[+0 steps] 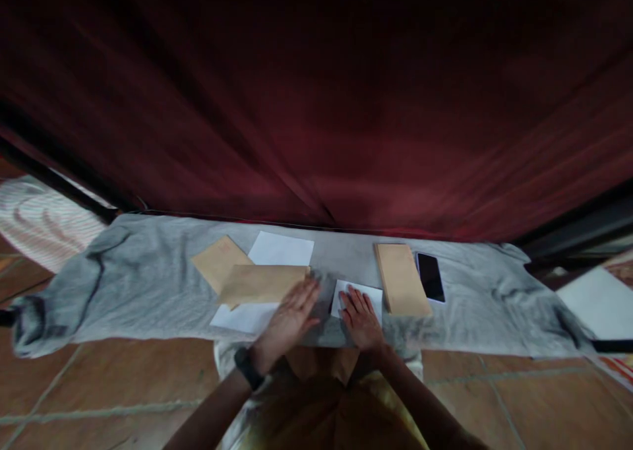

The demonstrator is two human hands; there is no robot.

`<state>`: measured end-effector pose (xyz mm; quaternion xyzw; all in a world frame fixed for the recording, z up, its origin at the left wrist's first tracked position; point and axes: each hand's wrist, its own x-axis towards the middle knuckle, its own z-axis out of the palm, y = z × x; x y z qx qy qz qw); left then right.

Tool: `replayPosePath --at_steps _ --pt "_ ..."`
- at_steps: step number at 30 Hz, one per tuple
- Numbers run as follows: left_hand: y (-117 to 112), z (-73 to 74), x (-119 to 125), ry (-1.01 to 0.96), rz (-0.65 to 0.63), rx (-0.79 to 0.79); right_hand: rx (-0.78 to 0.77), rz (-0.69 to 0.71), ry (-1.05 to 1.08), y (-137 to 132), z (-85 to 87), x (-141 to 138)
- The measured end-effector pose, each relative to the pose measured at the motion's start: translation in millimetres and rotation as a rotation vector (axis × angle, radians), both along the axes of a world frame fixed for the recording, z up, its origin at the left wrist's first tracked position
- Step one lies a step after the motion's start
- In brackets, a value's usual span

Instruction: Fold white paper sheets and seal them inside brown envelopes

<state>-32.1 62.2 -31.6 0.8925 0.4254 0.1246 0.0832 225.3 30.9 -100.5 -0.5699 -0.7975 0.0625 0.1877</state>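
A folded white sheet of paper (374,298) lies on the grey cloth, and my right hand (360,315) rests flat on it with the fingers stretched out. To its left, my left hand (295,308), slightly blurred, is open beside the right end of a brown envelope (262,284); whether it touches the envelope I cannot tell. That envelope overlaps another brown envelope (217,260) and white paper (281,248), which shows above and below it. A stack of brown envelopes (404,280) lies just right of the folded sheet.
A dark-screened phone (430,277) lies right of the stack. The grey cloth (475,298) covers a long narrow surface. A dark red curtain (316,120) hangs behind it. Tiled floor (133,377) shows in front, and a white flat object (601,301) is at the far right.
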Motion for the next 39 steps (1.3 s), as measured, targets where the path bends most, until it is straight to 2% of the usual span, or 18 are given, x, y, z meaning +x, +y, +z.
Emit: replayPosePath --at_steps 2,4,7,10,14,19,23,28,31,35,39 --pt "-26.7 -16.9 43.5 -0.055 -0.045 -0.013 -0.027 0.039 0.025 3.1 3.6 5.6" --pt "-45.6 -32.1 77.5 -0.075 0.011 -0.044 -0.037 0.036 0.044 7.7 6.2 13.1" --pt "-55.5 -46.8 103.1 -0.078 0.115 -0.106 -0.002 -0.065 0.056 17.9 6.3 22.0" --pt "-54.7 -53.2 105.7 -0.068 0.147 -0.150 0.015 -0.159 0.079 31.1 5.0 23.8" --pt "-59.4 -56.4 97.1 -0.060 0.104 -0.145 -0.032 -0.233 0.144 47.7 7.3 19.8" --pt "-69.2 -58.6 91.0 -0.042 0.114 -0.045 -0.089 -0.189 0.266 64.7 12.6 10.8" --pt "-57.1 -56.5 96.9 -0.043 0.204 0.076 -0.043 -0.150 0.240 71.2 14.1 -1.3" --pt "-24.7 -54.6 114.3 0.012 0.296 0.146 0.040 -0.087 0.228 48.7 8.2 -2.6" --pt "-12.0 -57.9 124.8 0.070 0.287 0.137 0.039 -0.072 0.121 26.1 1.1 5.3" --pt "-8.4 -63.3 132.1 0.117 0.241 0.123 0.008 -0.135 -0.038 9.6 -6.0 15.1" --pt "-12.2 -65.4 126.4 0.112 0.257 0.126 0.020 -0.188 -0.109 6.5 -9.4 17.8"
